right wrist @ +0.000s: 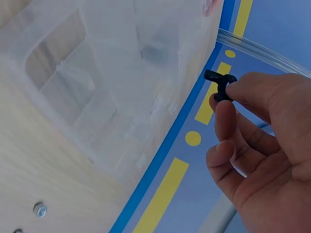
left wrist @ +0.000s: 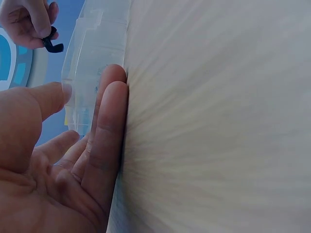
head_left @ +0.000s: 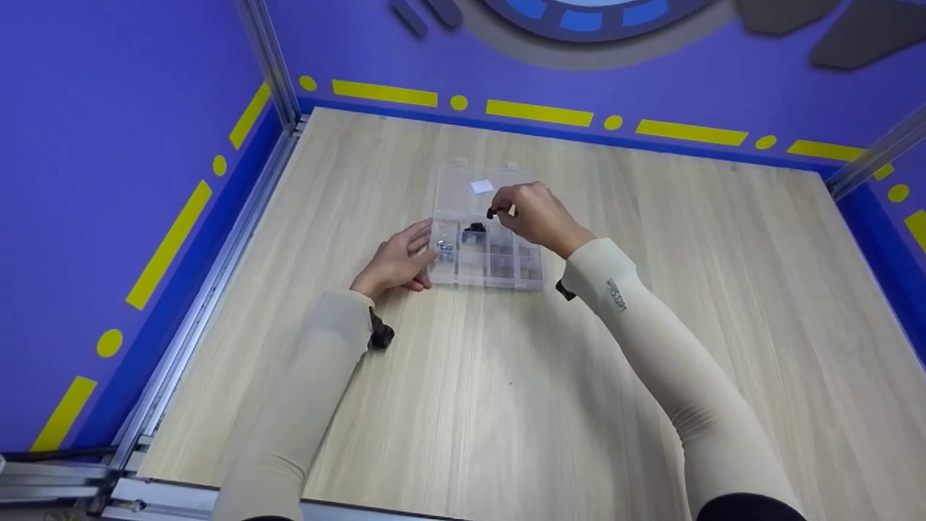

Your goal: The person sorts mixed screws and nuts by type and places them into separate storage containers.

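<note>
A clear plastic compartment box [head_left: 504,281] lies on the table with its lid [head_left: 452,188] folded back. My left hand [head_left: 396,262] holds the box's left side, thumb over the rim and fingers along the outer wall [left wrist: 90,63]. Above the box, my right hand [head_left: 537,213] pinches a small black piece with bent arms [right wrist: 222,82] between thumb and index finger. More black pieces [head_left: 474,228] sit in an upper compartment. Small silvery parts [head_left: 444,250] lie in the left compartment, close to my left thumb.
A white label [head_left: 482,187] is on the lid. The wooden table [head_left: 463,405] meets blue walls with yellow marks [head_left: 539,113], and a metal rail [head_left: 210,278] runs along its left edge. A silvery hex-headed bolt [right wrist: 40,209] shows low in the right wrist view.
</note>
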Motion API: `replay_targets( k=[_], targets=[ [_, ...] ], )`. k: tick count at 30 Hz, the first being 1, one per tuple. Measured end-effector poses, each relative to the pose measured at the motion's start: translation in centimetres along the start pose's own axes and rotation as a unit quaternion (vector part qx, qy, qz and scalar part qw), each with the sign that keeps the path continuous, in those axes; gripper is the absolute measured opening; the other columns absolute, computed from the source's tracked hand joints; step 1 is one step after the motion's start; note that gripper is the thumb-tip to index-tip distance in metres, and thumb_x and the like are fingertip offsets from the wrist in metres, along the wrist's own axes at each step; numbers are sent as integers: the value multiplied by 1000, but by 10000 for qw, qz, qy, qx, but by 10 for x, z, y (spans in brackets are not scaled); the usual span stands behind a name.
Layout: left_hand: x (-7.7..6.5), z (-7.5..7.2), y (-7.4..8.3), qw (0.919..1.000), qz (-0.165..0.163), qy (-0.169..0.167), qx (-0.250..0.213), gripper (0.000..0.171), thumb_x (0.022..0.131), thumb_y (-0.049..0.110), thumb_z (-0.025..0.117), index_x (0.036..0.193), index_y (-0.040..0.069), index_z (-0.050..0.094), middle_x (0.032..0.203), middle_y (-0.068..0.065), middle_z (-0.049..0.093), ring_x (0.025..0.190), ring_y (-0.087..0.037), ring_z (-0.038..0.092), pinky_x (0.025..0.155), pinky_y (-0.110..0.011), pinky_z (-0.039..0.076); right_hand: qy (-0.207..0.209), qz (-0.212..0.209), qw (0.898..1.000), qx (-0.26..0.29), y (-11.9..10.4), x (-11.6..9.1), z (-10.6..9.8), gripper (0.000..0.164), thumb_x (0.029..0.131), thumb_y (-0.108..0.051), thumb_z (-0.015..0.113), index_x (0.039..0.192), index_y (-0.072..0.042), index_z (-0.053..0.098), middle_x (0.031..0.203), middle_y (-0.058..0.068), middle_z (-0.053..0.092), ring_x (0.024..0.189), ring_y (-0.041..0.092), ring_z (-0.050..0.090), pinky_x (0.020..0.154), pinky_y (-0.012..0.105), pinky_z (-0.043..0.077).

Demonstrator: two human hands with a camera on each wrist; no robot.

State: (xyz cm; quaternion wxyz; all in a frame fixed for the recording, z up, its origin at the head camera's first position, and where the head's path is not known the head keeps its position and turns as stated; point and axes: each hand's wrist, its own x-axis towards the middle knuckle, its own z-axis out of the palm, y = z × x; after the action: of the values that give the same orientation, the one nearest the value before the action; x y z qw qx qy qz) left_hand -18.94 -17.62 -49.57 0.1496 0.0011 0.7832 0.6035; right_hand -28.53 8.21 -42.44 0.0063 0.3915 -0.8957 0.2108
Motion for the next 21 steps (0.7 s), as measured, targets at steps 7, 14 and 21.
replay_targets(
  k=[7,14,21],
  targets=[
    [0,1,1,9999,12,-20,-100,67,106,15,57,165,18,25,164,-12,35,62,-20,70,52,-28,59,-142,195,9996,-110,-10,8,12,14,96,-7,72,107,-8,81,105,4,78,96,20,72,88,35,59],
    [1,3,1,9999,-60,11,-120,67,106,16,58,165,19,26,163,-12,35,62,-21,70,54,-29,60,-212,648,9973,-264,-17,14,24,16,96,-8,74,109,-12,82,109,3,78,100,19,72,90,36,59],
    [1,2,1,9999,-50,92,-9,67,106,17,59,164,20,27,163,-10,37,63,-21,70,53,-30,60,-327,945,9937,-504,-20,20,33,16,97,-12,73,109,-13,83,110,4,78,98,23,72,83,42,60]
  ],
)
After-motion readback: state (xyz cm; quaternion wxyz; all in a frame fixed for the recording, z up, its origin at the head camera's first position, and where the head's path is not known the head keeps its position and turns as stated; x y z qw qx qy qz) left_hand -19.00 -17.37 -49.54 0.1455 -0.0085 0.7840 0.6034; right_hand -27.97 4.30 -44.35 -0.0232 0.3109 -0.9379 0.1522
